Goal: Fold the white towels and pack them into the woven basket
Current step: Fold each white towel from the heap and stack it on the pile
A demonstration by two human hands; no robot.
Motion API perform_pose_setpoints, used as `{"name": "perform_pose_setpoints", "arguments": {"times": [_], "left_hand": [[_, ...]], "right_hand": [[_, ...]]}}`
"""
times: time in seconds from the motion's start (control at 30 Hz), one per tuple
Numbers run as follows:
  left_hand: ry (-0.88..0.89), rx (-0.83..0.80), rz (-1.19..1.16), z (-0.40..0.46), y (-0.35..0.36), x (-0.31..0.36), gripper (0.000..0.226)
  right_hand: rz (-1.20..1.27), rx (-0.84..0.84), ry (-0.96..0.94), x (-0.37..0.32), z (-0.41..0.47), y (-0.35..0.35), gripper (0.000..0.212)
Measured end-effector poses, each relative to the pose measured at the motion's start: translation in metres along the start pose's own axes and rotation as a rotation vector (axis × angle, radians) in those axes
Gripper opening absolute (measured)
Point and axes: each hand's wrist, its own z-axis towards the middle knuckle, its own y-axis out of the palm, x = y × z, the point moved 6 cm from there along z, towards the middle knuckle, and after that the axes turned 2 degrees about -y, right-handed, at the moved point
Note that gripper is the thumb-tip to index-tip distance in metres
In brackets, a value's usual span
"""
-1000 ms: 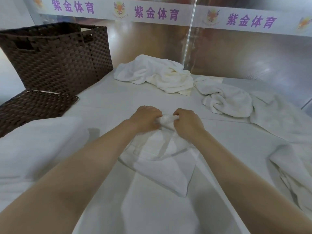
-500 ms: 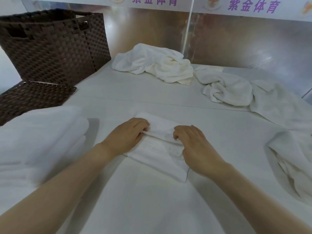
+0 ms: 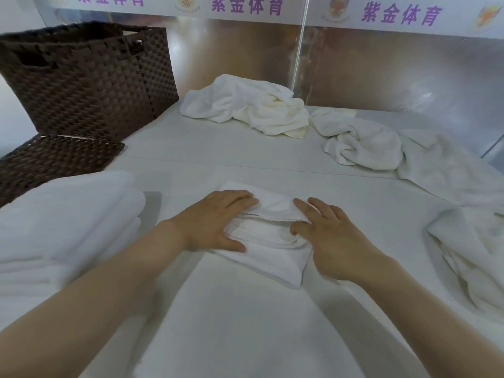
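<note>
- The folded towel (image 3: 268,241) is being pressed flat at the table's middle by the left hand (image 3: 215,223) and right hand (image 3: 331,241), fingers straight.
- The woven basket (image 3: 90,77) is being kept far left, its lid (image 3: 54,159) lying in front of it.
- Four crumpled towels and one folded stack (image 3: 62,222) are being counted around.
- The white table (image 3: 218,154) is being backed by a metallic wall (image 3: 381,69).
</note>
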Motion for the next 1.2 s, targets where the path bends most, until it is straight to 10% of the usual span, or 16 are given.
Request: {"name": "perform_pose_setpoints", "arguments": {"times": [0.17, 0.37, 0.5, 0.67, 0.93, 1.2], "left_hand": [[0.018, -0.032, 0.102, 0.025, -0.011, 0.003, 0.092], [-0.169, -0.168, -0.063, 0.085, -0.059, -0.018, 0.011], [-0.229, -0.222, -0.055, 0.118, -0.095, -0.033, 0.016], [-0.222, -0.079, 0.046, 0.150, -0.142, -0.048, 0.012], [-0.077, 0.461, 0.073, 0.107, -0.238, 0.001, 0.016], [-0.106, -0.033, 0.027, 0.013, -0.069, 0.010, 0.030]], "right_hand": [[0.289, 0.059, 0.083, 0.028, 0.034, -0.028, 0.030], [0.622, 0.023, 0.289, 0.091, 0.084, -0.061, 0.028], [0.821, -0.029, 0.309, 0.115, 0.104, -0.073, 0.021], [0.410, -0.086, 0.197, 0.127, 0.129, -0.101, 0.011], [0.091, 0.444, 0.075, 0.106, 0.114, -0.200, 0.019], [0.119, -0.191, -0.008, 0.023, 0.045, -0.038, 0.044]]}}
